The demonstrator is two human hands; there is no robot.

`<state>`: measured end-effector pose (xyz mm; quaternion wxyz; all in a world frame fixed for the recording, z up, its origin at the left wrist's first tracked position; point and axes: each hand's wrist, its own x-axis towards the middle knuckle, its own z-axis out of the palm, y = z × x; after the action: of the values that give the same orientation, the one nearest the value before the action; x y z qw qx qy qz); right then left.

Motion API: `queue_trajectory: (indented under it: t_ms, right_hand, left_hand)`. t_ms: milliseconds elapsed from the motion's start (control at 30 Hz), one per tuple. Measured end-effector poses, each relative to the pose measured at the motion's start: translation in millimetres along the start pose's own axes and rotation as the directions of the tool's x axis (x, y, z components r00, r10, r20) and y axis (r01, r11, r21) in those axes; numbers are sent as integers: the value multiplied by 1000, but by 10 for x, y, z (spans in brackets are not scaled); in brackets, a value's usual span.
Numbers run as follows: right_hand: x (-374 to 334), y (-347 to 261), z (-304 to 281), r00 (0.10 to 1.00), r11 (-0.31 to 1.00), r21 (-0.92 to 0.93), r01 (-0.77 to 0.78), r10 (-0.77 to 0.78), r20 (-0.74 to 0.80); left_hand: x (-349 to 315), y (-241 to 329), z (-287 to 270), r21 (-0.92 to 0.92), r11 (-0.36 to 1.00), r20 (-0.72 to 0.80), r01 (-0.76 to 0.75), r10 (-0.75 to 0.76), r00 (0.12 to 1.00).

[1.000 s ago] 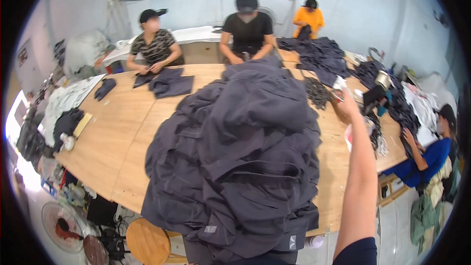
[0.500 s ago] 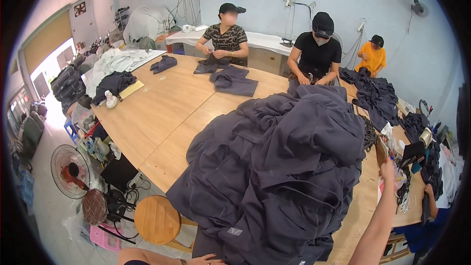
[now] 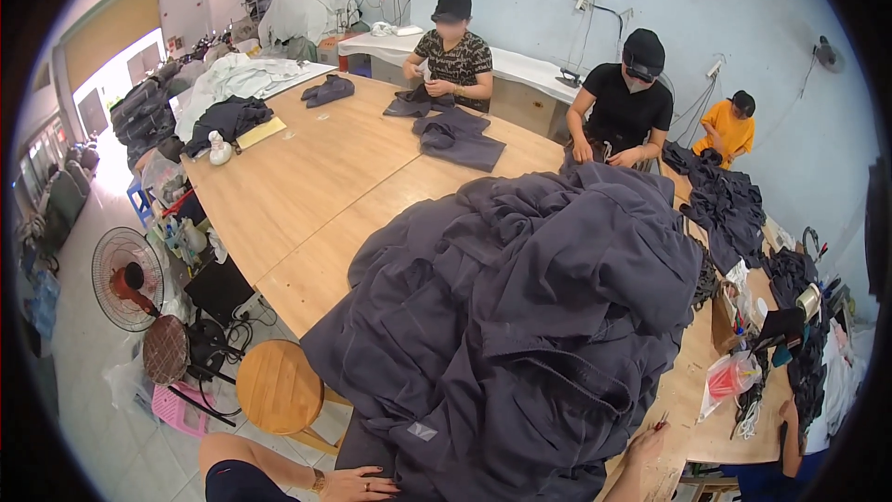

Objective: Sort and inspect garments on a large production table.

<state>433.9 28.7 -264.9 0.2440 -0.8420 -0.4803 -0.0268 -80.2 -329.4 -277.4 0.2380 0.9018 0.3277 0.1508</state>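
Head view looks down on a large heap of dark navy fabric garments [image 3: 520, 335] piled on the near end of a long light wooden worktable [image 3: 307, 195]. The left hand [image 3: 358, 483] comes in at the lower edge, wearing a ring and a gold-coloured wrist bracelet, its fingers spread flat and apart against the lower left foot of the heap; it grips nothing. The right hand [image 3: 646, 446] sits at the lower right foot of the same heap, touching its hem, fingers curled together around a small slim red-tipped tool [image 3: 661, 422]; what kind of tool cannot be told. The heap rises directly above and between both hands, spilling over the table's near edge.

Just left of the left hand, a round wooden stool [image 3: 279, 389] stands on the floor, with a floor fan with a red hub [image 3: 128, 277] farther left. Across the table a person in a patterned shirt and black cap [image 3: 452, 56] and a person in a black shirt and black cap [image 3: 627, 102] handle smaller dark pieces; a smaller folded dark garment [image 3: 460, 138] lies between them. A person in an orange shirt [image 3: 727, 128] sits beyond. A pink plastic bag [image 3: 734, 376] lies on the table to the right of the heap.
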Motion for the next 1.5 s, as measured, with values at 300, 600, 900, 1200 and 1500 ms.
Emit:
queue_trajectory:
  t_ms: [300, 600, 900, 1200, 1500]
  right_hand:
    - [13, -3, -2, 997, 999, -7, 43, -43, -58]
    - [-39, 24, 78, 995, 996, 9, 88, -87, -41]
    - [-41, -218, -225, 999, 972, 232, 42, -39, -16]
    - [-75, -56, -15, 996, 996, -13, 87, -87, -19]
    - [-36, -58, -85, 998, 998, -5, 65, -65, 4]
  left_hand:
    - [20, -47, -1, 51, 998, 21, -31, 30, 999]
    - [17, 75, -43, 283, 959, 315, -3, -90, 945]
    - [238, -234, -448, -158, 987, 260, -40, 81, 962]
    - [-1042, -1644, 683, -202, 934, 239, -295, 339, 910]
    - [-482, -804, 425, -300, 947, 136, -117, 164, 977]
